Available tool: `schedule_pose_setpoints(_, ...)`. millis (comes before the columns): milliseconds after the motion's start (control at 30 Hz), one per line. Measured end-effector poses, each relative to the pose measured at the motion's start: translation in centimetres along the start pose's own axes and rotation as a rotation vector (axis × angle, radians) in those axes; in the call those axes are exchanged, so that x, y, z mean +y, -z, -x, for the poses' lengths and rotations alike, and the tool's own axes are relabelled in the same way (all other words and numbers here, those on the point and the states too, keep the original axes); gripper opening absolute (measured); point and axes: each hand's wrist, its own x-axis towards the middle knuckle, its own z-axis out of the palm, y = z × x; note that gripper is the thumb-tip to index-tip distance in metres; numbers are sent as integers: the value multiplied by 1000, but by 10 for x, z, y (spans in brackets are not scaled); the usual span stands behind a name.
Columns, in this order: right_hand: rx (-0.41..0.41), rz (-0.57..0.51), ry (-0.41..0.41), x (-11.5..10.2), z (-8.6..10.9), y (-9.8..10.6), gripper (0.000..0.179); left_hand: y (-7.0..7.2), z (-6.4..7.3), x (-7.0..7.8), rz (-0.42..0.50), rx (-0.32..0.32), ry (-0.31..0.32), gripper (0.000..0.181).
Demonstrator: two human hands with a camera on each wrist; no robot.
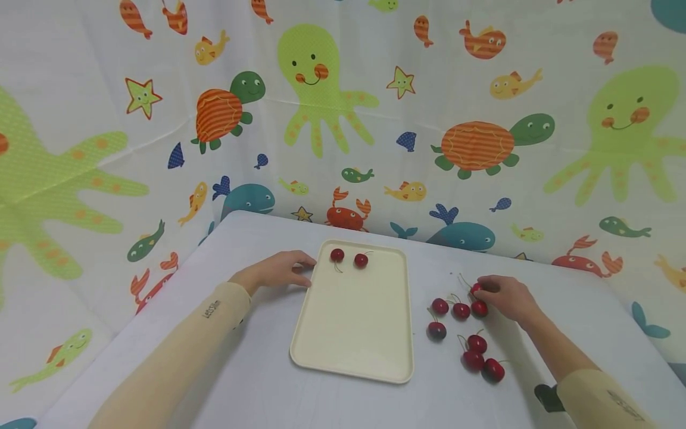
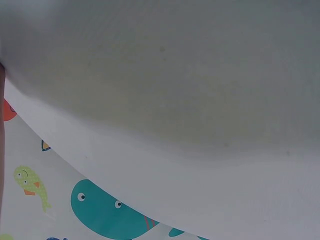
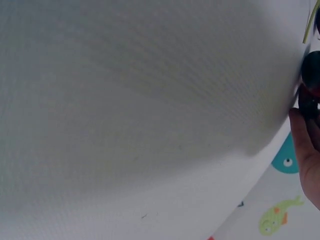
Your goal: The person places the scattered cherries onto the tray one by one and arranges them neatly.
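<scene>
Right hand (image 1: 506, 296) on a cherry (image 1: 476, 288), left hand (image 1: 280, 269) at the tray (image 1: 354, 325).
Right of the tray, beside more cherries (image 1: 461, 311), my right thumb and fingers pinch the cherry; my left ones stand parted at the rim. The fruit looks light, glossy, perhaps slippery and easily bruised, best held by its round sides. The tray is shallow, cream, round-cornered.

Two red cherries (image 1: 337, 255) lie on the cream tray (image 1: 358, 322) — more cherries (image 1: 474, 360) at its right.

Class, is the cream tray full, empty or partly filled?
Partly filled: the tray holds two cherries near its far edge; the rest is bare.
</scene>
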Motion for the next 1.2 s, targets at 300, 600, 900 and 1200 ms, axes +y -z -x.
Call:
schedule_pose_setpoints(300,32,4,-1,-3,-1,2,59,2,1,1,2,0,-11,57)
schedule_pose_setpoints(600,101,-38,-33,-15,0,1,58,1,1,2,11,-5,1,57)
schedule_pose_setpoints(900,162,-84,-8,-31,-5,-4,56,1,1,2,17,-1,3,57)
schedule_pose_setpoints(1200,192,-135,-14,-57,-8,-8,55,0,2,1,15,-5,2,56)
